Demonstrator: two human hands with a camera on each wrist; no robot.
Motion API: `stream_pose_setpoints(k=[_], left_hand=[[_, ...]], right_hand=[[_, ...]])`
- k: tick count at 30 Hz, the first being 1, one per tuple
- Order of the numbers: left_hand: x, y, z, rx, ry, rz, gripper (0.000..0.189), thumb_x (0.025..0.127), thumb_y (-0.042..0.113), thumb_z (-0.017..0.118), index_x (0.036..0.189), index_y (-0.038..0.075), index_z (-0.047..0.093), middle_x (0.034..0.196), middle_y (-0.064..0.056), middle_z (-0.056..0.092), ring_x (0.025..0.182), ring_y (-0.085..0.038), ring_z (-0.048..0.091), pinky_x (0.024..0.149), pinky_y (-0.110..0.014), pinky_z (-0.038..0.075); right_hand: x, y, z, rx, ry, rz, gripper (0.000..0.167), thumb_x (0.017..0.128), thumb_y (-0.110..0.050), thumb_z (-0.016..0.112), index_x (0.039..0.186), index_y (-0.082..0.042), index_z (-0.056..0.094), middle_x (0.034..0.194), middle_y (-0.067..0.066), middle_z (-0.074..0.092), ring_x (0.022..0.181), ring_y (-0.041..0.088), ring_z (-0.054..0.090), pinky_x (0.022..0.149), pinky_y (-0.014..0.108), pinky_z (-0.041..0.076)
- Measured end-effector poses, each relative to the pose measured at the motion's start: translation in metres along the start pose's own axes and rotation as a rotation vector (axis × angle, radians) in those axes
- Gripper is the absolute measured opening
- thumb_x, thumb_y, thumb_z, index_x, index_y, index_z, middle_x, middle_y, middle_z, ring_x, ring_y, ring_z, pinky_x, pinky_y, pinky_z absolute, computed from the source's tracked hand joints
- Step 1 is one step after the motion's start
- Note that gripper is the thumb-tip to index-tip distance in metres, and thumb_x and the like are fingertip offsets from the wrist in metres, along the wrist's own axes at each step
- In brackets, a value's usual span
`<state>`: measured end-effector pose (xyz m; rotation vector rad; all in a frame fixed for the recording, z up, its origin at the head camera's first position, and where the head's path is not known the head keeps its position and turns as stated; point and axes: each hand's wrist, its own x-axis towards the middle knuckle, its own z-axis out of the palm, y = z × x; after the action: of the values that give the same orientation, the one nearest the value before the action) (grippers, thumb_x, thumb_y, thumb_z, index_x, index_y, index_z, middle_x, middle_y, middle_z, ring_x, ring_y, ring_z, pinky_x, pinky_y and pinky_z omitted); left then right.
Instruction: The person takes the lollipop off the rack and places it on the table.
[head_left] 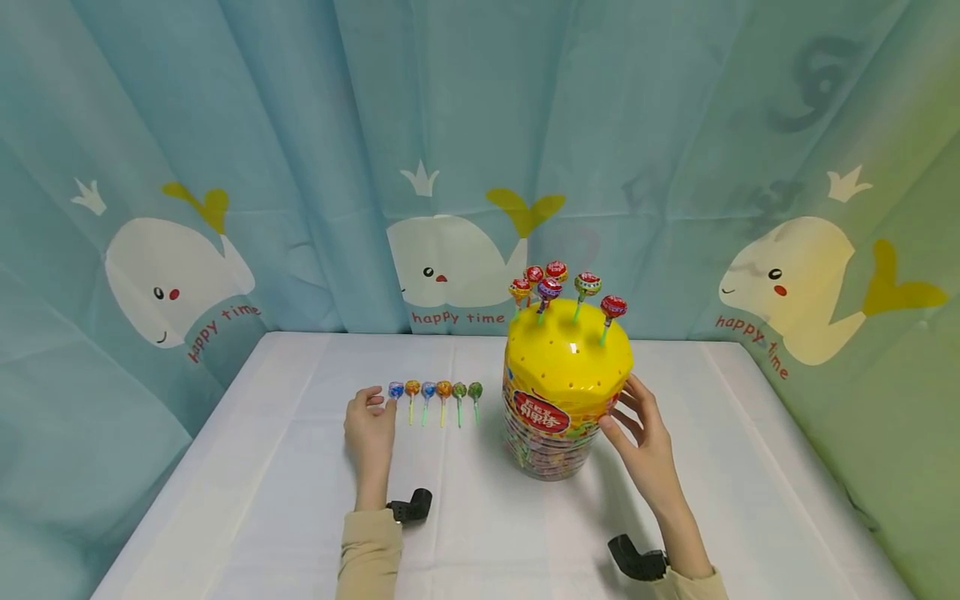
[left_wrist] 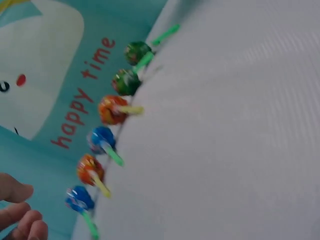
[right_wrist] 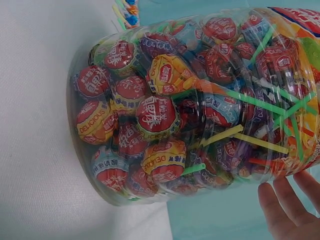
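Since it is well filled, jar (head_left: 546,454), upright on desk (head_left: 285,483): probably heavy, slippery, best held two-sided. Right grip (head_left: 649,454): spread against it. Left grip (head_left: 370,433): loose, empty, beside lollipop row (head_left: 428,390).

From the head I look forward and down over the table (head_left: 247,508); from the left wrist, tilted, toward the lollipop row (left_wrist: 111,111); from the right, sideways, close on the jar (head_left: 562,390). Head and right share the jar.
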<state>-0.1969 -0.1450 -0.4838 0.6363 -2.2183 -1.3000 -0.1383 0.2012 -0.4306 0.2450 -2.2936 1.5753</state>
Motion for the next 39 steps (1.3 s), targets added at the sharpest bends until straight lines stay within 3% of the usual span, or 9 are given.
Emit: stream_pose_setpoints(k=[6, 19, 25, 30, 39], left_hand=[[-0.007, 0.018, -0.003, -0.031, -0.001, 0.013, 0.028, 0.086, 0.009, 0.067, 0.113, 0.002, 0.066, 0.102, -0.017, 0.066, 0.086, -0.031, 0.064, 0.069, -0.034, 0.046], [-0.027, 0.060, -0.003, -0.118, -0.040, 0.165, 0.026, 0.084, 0.007, 0.070, 0.109, 0.003, 0.067, 0.097, -0.015, 0.067, 0.087, -0.031, 0.067, 0.077, -0.044, 0.049], [-0.034, 0.076, -0.005, -0.147, -0.067, 0.206, 0.026, 0.084, 0.009, 0.070, 0.109, 0.004, 0.067, 0.097, -0.013, 0.068, 0.085, -0.029, 0.066, 0.079, -0.045, 0.049], [-0.037, 0.088, -0.005, -0.148, -0.103, 0.216, 0.027, 0.085, 0.011, 0.070, 0.111, 0.005, 0.066, 0.098, -0.011, 0.068, 0.086, -0.026, 0.066, 0.079, -0.042, 0.049], [-0.038, 0.104, -0.001, -0.184, -0.118, 0.312, 0.025, 0.085, 0.010, 0.070, 0.110, 0.007, 0.067, 0.096, -0.010, 0.070, 0.085, -0.026, 0.067, 0.081, -0.043, 0.046]], right_hand=[[0.000, 0.000, 0.000, -0.011, 0.002, 0.007, 0.069, 0.091, -0.005, 0.061, 0.150, -0.024, 0.030, 0.139, -0.003, 0.043, 0.119, -0.001, 0.045, 0.099, 0.006, 0.037], [0.000, 0.000, 0.000, -0.004, 0.005, 0.003, 0.068, 0.091, -0.006, 0.062, 0.149, -0.023, 0.031, 0.140, -0.001, 0.043, 0.120, -0.003, 0.044, 0.099, 0.007, 0.038], [0.000, 0.000, 0.000, 0.003, 0.001, 0.017, 0.068, 0.092, -0.007, 0.062, 0.149, -0.023, 0.030, 0.140, 0.002, 0.043, 0.119, -0.002, 0.044, 0.099, 0.006, 0.037], [0.001, 0.001, 0.001, 0.002, -0.003, 0.017, 0.068, 0.092, -0.007, 0.062, 0.149, -0.024, 0.030, 0.141, 0.001, 0.043, 0.119, -0.002, 0.044, 0.099, 0.006, 0.037], [0.000, 0.001, 0.000, 0.005, -0.003, 0.016, 0.068, 0.092, -0.006, 0.061, 0.149, -0.024, 0.030, 0.141, 0.002, 0.042, 0.121, 0.002, 0.045, 0.099, 0.007, 0.038]])
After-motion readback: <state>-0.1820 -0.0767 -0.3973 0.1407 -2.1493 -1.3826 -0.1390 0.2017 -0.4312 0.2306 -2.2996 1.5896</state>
